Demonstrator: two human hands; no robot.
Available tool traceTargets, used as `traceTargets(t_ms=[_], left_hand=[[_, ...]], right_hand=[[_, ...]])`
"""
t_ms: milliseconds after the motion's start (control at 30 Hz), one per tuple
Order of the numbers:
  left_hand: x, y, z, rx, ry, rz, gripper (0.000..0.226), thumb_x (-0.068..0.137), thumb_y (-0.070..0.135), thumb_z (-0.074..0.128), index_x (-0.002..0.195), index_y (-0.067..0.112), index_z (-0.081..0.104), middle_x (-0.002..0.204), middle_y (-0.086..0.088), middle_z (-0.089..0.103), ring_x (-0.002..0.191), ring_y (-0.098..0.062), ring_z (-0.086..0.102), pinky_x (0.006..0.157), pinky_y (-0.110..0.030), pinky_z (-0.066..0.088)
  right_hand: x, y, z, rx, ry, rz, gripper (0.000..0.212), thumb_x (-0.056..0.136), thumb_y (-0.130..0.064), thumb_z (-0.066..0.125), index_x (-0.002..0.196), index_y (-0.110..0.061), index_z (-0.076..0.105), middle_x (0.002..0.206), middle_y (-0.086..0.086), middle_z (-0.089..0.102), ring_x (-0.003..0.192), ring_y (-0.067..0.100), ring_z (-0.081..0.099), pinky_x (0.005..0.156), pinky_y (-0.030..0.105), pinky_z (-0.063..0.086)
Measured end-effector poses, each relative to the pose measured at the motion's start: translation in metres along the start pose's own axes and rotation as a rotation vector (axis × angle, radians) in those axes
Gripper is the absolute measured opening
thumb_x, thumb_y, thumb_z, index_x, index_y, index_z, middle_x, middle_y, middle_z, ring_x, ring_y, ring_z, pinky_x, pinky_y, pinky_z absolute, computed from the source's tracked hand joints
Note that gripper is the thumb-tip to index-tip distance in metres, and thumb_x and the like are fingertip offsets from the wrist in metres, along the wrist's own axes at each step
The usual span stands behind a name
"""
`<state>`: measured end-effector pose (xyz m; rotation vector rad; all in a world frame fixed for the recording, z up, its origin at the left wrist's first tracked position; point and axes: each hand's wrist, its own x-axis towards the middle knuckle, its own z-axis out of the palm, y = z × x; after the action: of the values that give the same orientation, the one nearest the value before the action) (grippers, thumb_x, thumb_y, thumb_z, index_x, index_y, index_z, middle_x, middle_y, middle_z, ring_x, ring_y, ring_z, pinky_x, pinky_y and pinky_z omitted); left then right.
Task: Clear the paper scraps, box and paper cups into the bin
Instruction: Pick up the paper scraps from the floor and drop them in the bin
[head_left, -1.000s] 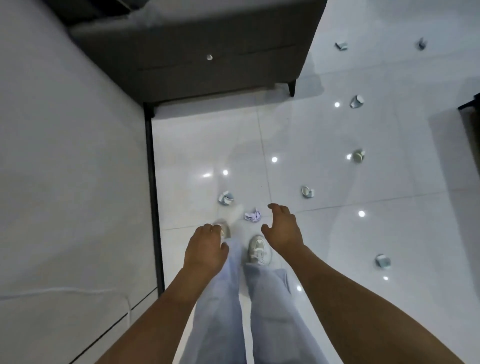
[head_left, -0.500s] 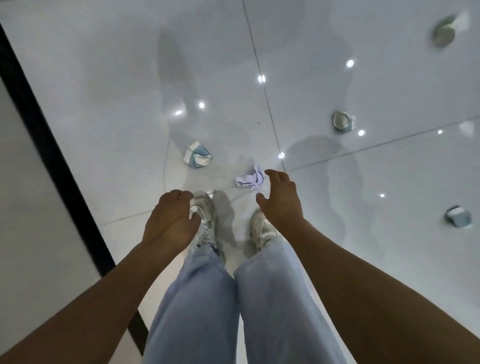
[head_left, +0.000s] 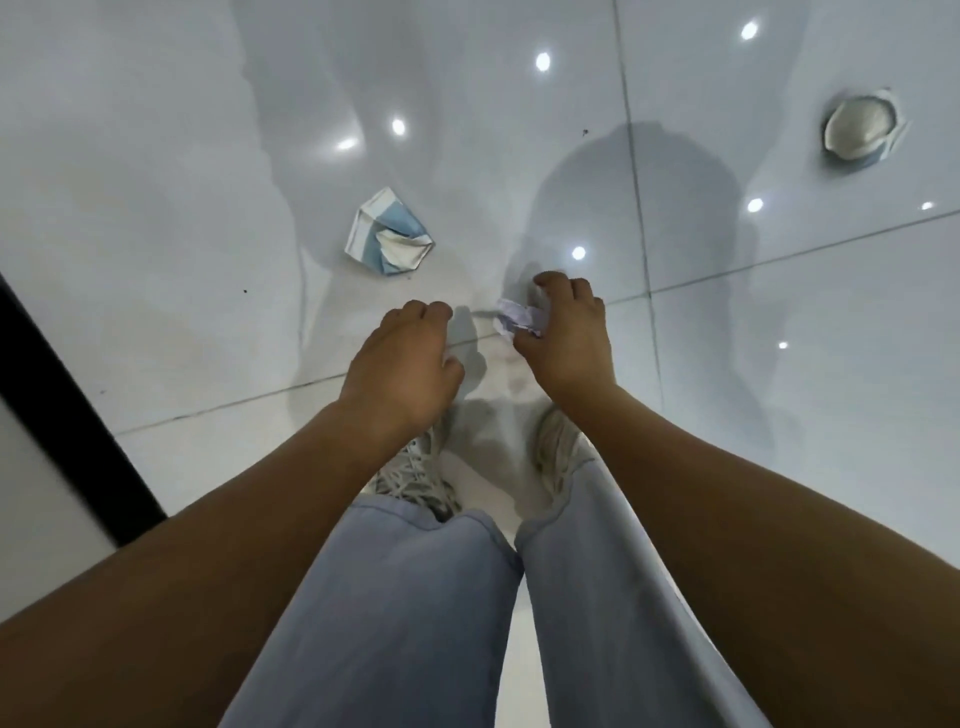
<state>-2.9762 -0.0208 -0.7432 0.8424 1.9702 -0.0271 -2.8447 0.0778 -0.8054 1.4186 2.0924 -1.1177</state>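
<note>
A crumpled white and purple paper scrap (head_left: 514, 319) lies on the glossy floor just ahead of my shoes, and my right hand (head_left: 566, 332) closes its fingers and thumb round it. My left hand (head_left: 402, 364) hovers beside it to the left with curled fingers, holding nothing. A crushed blue and white paper cup (head_left: 388, 233) lies on the floor ahead and to the left. Another paper cup (head_left: 860, 130) lies on its side at the upper right, its mouth facing me. No bin is in view.
Glossy white floor tiles (head_left: 208, 156) reflect ceiling lights. A black strip (head_left: 67, 410) runs diagonally along the left, edging a pale wall. My legs in light jeans and white shoes (head_left: 415, 478) fill the lower middle.
I have bent down much closer to the floor. My right hand went from hovering just short of the paper scrap to closing on it. My left hand came lower alongside.
</note>
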Motion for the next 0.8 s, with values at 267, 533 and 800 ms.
traceTargets(t_ms=[267, 533, 800], left_hand=[[-0.02, -0.002, -0.017, -0.119, -0.015, -0.031, 0.08, 0.081, 0.037, 0.072, 0.146, 0.016, 0.029, 0.147, -0.005, 0.039, 0.133, -0.021, 0.039, 0.109, -0.032, 0.032], [-0.051, -0.009, -0.048, -0.232, 0.108, -0.03, 0.073, 0.078, 0.025, 0.075, 0.141, 0.018, 0.039, 0.137, -0.004, 0.044, 0.126, -0.02, 0.04, 0.104, -0.03, 0.038], [-0.056, -0.061, -0.055, -0.176, 0.168, -0.212, 0.057, 0.078, 0.031, 0.073, 0.126, 0.019, 0.046, 0.12, -0.003, 0.048, 0.114, -0.022, 0.043, 0.086, -0.033, 0.043]], right_hand=[[-0.039, -0.069, -0.011, 0.309, -0.237, 0.051, 0.059, 0.079, -0.031, 0.076, 0.126, -0.017, 0.045, 0.117, 0.001, 0.059, 0.101, 0.016, 0.058, 0.083, 0.022, 0.044], [-0.058, -0.127, -0.038, 0.284, -0.39, -0.011, 0.047, 0.072, -0.018, 0.076, 0.106, -0.019, 0.042, 0.085, -0.01, 0.053, 0.077, 0.009, 0.056, 0.07, 0.028, 0.05], [-0.033, -0.144, -0.041, -0.059, -0.349, -0.157, 0.05, 0.086, -0.032, 0.069, 0.127, -0.016, 0.047, 0.124, 0.004, 0.054, 0.11, 0.022, 0.055, 0.087, 0.03, 0.044]])
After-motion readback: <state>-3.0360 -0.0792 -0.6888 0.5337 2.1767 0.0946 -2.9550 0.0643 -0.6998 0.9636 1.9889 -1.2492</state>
